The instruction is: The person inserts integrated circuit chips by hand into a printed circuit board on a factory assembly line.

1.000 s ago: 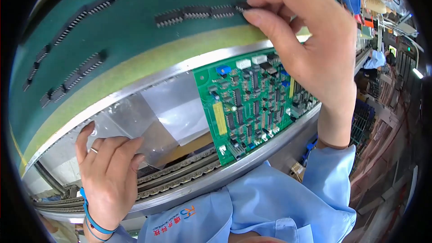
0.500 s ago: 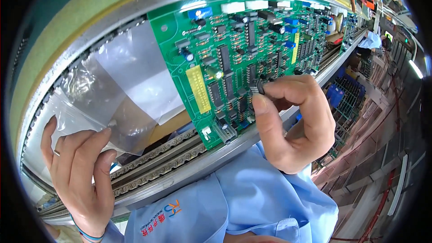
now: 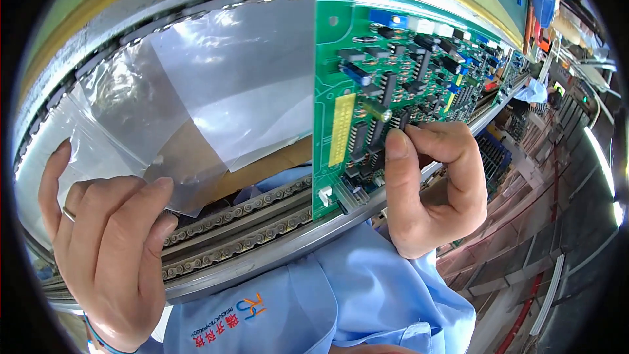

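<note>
Between the thumb and forefinger of my right hand (image 3: pixel 436 187) is a small black IC chip (image 3: pixel 399 119) with a row of metal pins. It is held right over a green circuit board (image 3: pixel 325 92), and the fingertips hide whether it touches. The board carries black chips, small resistors, capacitors, blue parts and a yellow strip connector (image 3: pixel 342 130). At the left, my left hand (image 3: pixel 108 242) has its fingers half bent and apart, with nothing in them. It is over the near edge of clear plastic bags (image 3: pixel 124 105).
Two roller chains (image 3: pixel 239 226) run along a metal rail (image 3: pixel 262 255) in front of my blue shirt. A white sheet (image 3: pixel 242 78) and brown cardboard (image 3: pixel 275 160) lie beside the board. Farther right are more boards and a person in blue (image 3: pixel 534 90).
The board sits farther right in the view, with more of the white sheet showing. My right hand still pinches the chip, now farther left over the board. My left hand has shifted slightly left.
</note>
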The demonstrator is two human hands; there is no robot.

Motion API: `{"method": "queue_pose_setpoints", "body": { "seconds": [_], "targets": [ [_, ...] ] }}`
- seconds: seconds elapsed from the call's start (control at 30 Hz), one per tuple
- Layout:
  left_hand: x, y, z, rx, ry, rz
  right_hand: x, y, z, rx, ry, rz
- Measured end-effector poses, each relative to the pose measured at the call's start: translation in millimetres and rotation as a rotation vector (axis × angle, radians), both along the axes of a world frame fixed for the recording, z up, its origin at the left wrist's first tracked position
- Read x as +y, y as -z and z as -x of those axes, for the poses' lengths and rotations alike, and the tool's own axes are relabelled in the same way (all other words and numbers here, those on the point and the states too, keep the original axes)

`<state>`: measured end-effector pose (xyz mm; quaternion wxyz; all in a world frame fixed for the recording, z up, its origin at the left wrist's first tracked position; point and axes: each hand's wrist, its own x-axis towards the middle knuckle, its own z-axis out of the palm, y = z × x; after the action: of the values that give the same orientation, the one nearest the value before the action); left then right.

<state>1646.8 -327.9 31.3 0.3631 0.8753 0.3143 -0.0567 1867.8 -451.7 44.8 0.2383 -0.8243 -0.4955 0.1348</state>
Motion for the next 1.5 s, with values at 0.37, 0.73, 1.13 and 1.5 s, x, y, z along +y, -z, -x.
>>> {"method": "queue_pose_setpoints", "body": {
  "seconds": [0.37,0.73,1.13,1.5],
  "targets": [
    [-1.7,-2.8,5.9,0.039,0.025,-0.039,2.7,2.1,4.5,0.049,0.040,-0.035],
    [-1.2,0.9,5.5,0.021,0.019,-0.019,1.9,0.2,5.0,0.054,0.068,-0.033],
    [-1.4,-0.4,5.1,0.034,0.000,0.000,4.9,0.6,8.5,0.010,0.070,0.007],
    [1.4,-2.3,3.6,0.030,0.020,0.005,7.7,2.8,7.1,-0.024,0.056,-0.053]
  ]
}}
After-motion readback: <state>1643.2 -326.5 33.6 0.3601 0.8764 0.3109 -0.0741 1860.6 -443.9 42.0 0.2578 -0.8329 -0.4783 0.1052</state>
